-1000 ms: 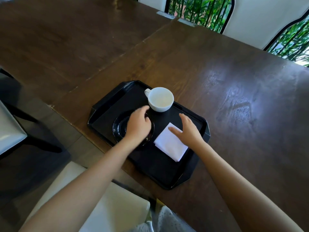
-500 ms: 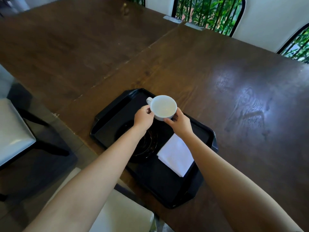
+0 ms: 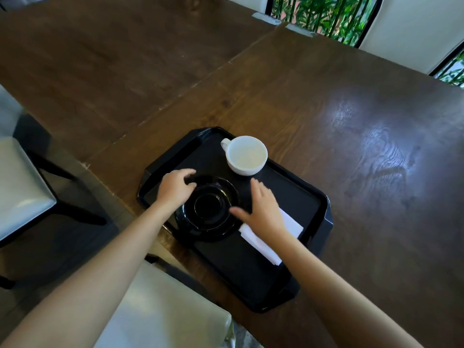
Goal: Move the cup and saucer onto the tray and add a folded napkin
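A black tray (image 3: pixel 251 272) lies on the dark wooden table (image 3: pixel 339 109) near its front edge. The white cup (image 3: pixel 247 155) stands upright at the tray's far corner, handle to the left, with no hand on it. A black saucer (image 3: pixel 208 209) sits on the tray's left half, reaching over the near rim. My left hand (image 3: pixel 175 188) curls its fingers over the saucer's far left rim. My right hand (image 3: pixel 262 209) hovers with fingers spread, its thumb at the saucer's right edge. It partly covers a folded white napkin (image 3: pixel 261 243) lying on the tray.
A white chair seat (image 3: pixel 163 310) stands just below the table's front edge and another chair seat (image 3: pixel 20 189) is at the left. A seam (image 3: pixel 190 84) splits the tabletop in two. Dark-framed windows with green plants (image 3: pixel 324 13) line the far side.
Half a second ago both hands held the cup. They have let go of it at the tray's far corner and drawn back to the saucer, the left one taking its rim.
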{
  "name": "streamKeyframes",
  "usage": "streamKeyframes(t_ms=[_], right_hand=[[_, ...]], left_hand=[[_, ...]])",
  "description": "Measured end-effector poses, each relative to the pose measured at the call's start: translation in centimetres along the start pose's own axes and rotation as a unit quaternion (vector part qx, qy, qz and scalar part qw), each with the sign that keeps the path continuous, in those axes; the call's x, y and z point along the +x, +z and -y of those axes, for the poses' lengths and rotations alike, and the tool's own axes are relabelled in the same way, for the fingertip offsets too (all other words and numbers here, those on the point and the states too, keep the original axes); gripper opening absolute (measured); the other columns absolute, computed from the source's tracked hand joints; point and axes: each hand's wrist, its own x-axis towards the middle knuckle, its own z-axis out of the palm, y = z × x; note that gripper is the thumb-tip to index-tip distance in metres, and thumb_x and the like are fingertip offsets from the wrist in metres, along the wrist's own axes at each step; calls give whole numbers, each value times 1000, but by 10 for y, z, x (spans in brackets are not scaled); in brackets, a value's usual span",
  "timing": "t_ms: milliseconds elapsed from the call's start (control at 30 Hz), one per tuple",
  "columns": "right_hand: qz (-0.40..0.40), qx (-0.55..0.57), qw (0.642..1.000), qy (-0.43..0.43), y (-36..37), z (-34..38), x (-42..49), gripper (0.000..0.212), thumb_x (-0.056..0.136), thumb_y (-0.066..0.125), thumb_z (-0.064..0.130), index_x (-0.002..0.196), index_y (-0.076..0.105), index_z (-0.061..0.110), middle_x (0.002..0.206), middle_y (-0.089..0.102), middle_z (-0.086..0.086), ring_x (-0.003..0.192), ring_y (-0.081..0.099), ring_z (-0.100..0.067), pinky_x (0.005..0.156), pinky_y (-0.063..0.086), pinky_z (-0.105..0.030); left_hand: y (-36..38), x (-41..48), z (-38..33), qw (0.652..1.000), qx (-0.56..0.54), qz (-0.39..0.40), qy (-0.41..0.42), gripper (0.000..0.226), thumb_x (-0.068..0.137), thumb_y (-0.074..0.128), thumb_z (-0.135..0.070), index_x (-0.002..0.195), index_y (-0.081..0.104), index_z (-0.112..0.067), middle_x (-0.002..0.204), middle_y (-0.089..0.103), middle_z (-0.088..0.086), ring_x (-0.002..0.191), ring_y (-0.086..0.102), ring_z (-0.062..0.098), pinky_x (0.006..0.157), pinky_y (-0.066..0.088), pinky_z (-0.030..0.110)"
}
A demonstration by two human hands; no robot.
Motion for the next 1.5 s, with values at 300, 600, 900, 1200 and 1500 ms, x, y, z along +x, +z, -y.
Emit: streamKeyframes(t_ms=[300, 600, 900, 1200, 1500], right_hand=[[54, -122, 990, -37, 24, 17, -7, 96, 84, 48, 63, 149, 7, 6, 159, 15, -9, 148, 6, -22, 121, 0, -36], [17, -194, 979, 64, -5, -22, -51, 94, 87, 41, 63, 149, -2, 8, 160, -4, -11, 147, -7, -25, 115, -7, -36], [42, -162, 983, 73, 2, -31, -56, 92, 89, 43, 59, 148, 2, 3, 160, -3, -13, 148, -4, -23, 119, -1, -33], [74, -158, 982, 73, -8, -29, -57, 88, 91, 44, 55, 148, 2, 3, 160, -2, -14, 148, -2, -24, 121, 4, -36], [167, -163, 965, 122, -55, -18, -63, 84, 93, 37, 57, 148, 5, 2, 159, 1, -15, 147, 3, -28, 120, 11, -42]], left_hand=[[-1, 5, 19, 999, -41, -11, 3, 38, 87, 55, 3, 119, 62, -17, 123, 62, 8, 114, 54, 20, 93, 38, 24], [17, -57, -28, 969, 51, -106, 218, 40, 81, 52, 7, 118, 60, -4, 118, 63, 13, 112, 52, 31, 98, 40, 37], [102, -109, -42, 962, 75, 82, 248, 52, 89, 33, 7, 139, 37, -7, 152, 29, 8, 141, 19, 19, 112, 24, 29], [104, -111, -50, 960, 124, 82, 237, 47, 88, 36, 3, 133, 42, -6, 149, 33, 10, 135, 28, 23, 104, 34, 34], [68, -108, -95, 944, 211, 171, 187, 39, 89, 45, -10, 127, 49, -9, 133, 51, 12, 123, 45, 30, 97, 40, 36]])
